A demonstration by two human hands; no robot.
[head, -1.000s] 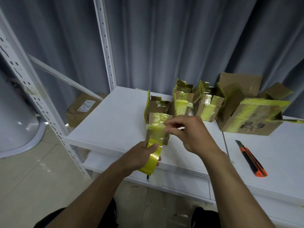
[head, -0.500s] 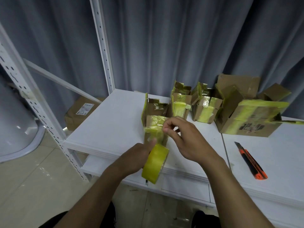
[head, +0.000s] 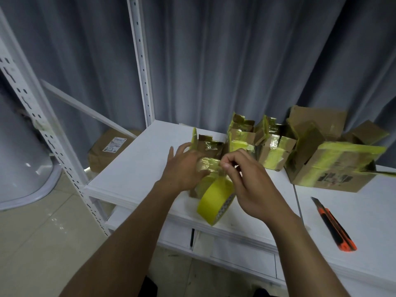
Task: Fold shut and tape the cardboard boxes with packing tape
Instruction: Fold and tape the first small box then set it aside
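A small cardboard box point(head: 209, 166) wrapped in yellow tape stands near the front of the white table point(head: 137, 168). My left hand point(head: 182, 168) rests against its left side with spread fingers, the thumb on its front. My right hand point(head: 246, 183) pinches the tape strip at the box's top right corner. The yellow tape roll point(head: 215, 200) leans below that strip against the box's front; neither hand holds the roll. Just behind stands another small box point(head: 209, 144) with its flaps up.
More taped boxes point(head: 276, 151) line the back of the table, with a larger open box point(head: 338, 168) at the right. An orange utility knife point(head: 334, 226) lies at the right front. A white rack post point(head: 141, 61) and a floor box point(head: 109, 148) stand at the left.
My left hand has let go of the tape roll and moved up to the box's left side. The roll now sits lower in front of the box. My right hand stays pinched at the top.
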